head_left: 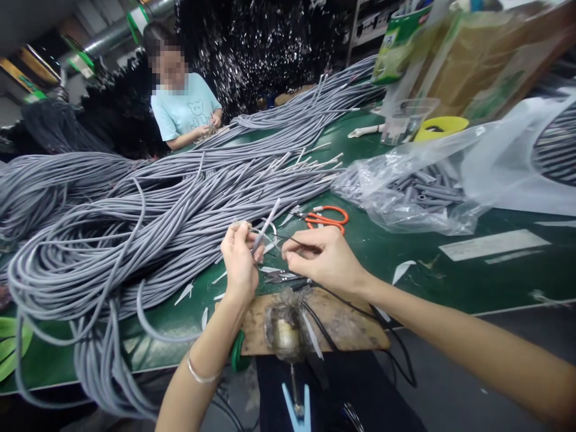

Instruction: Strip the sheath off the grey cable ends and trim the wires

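My left hand is closed around the end of a grey cable, whose pale tip points up and to the right. Just to its right, my right hand pinches a thin dark wire that runs across from the cable end; its fingertips partly hide the wire. A pale curled strip hangs close by the cable end. Behind my right hand lie scissors with orange handles. Below the hands are dark-bladed snips, among white scraps on the green table.
Long bundles of grey cable cover the left and middle. A clear plastic bag of short grey tubes lies right, near a yellow dish. A wooden board carries a small motor-like device. A person works across the table.
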A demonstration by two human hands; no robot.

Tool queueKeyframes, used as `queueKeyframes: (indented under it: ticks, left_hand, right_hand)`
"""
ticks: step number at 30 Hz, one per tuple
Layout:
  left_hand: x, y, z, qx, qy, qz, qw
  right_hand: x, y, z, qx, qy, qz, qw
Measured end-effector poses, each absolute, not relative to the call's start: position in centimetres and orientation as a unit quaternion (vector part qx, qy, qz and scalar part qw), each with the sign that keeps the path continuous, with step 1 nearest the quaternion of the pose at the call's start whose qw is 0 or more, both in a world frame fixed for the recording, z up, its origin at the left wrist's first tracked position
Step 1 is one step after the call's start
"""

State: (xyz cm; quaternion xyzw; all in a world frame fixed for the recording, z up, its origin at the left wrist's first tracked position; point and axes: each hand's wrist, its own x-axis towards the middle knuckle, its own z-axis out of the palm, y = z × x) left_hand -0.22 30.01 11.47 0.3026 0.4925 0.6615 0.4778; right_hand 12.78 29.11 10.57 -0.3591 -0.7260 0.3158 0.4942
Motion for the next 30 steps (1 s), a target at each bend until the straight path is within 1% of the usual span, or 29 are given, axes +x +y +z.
queueKeyframes:
  ticks: [4, 7, 13, 14, 16, 18, 20, 21, 23, 25, 27, 30]
  left_hand:
    - [-0.3, 30.0, 11.6, 0.279, 0.494, 0.674, 0.472]
    - [-0.3, 30.2, 11.6, 0.269, 0.510, 0.685, 0.445]
    - [-2.4, 31.6, 11.7, 0.215, 0.543, 0.719, 0.378]
    - [-2.6, 31.7, 11.7, 0.216, 0.542, 0.724, 0.369]
    - [-2.6, 31.7, 11.4, 0.261, 0.532, 0.728, 0.343]
    - [-2.1, 31.4, 11.1, 0.329, 0.525, 0.721, 0.311]
    - [-1.5, 31.1, 10.7, 0.377, 0.526, 0.705, 0.290]
    - [-1.2, 31.0, 10.5, 0.388, 0.529, 0.698, 0.288]
    - [-0.9, 30.8, 10.3, 0.403, 0.530, 0.687, 0.292]
    - [-0.8, 30.7, 10.2, 0.418, 0.521, 0.680, 0.303]
    - [-0.7, 30.5, 10.2, 0.436, 0.504, 0.670, 0.327]
    - [-0.5, 30.4, 10.1, 0.445, 0.484, 0.642, 0.395]
  right_hand:
    - [12.7, 29.0, 10.5, -0.332, -0.760, 0.279, 0.484]
    - [12.5, 28.6, 10.4, -0.290, -0.778, 0.276, 0.484]
    - [12.4, 27.5, 10.1, -0.120, -0.826, 0.310, 0.455]
    - [12.5, 27.5, 10.2, -0.125, -0.823, 0.302, 0.464]
    - [12.7, 27.6, 10.4, -0.204, -0.786, 0.256, 0.524]
    - [12.9, 27.7, 10.5, -0.288, -0.727, 0.167, 0.600]
    - [13.0, 27.8, 10.4, -0.287, -0.709, 0.054, 0.641]
    - [12.9, 27.8, 10.2, -0.260, -0.720, 0.000, 0.644]
    - [12.5, 27.9, 9.7, -0.224, -0.746, -0.085, 0.622]
    - [12.2, 28.1, 9.1, -0.245, -0.759, -0.128, 0.590]
    - [11.9, 28.5, 8.6, -0.292, -0.765, -0.124, 0.560]
    - [11.9, 29.1, 8.4, -0.314, -0.772, -0.060, 0.550]
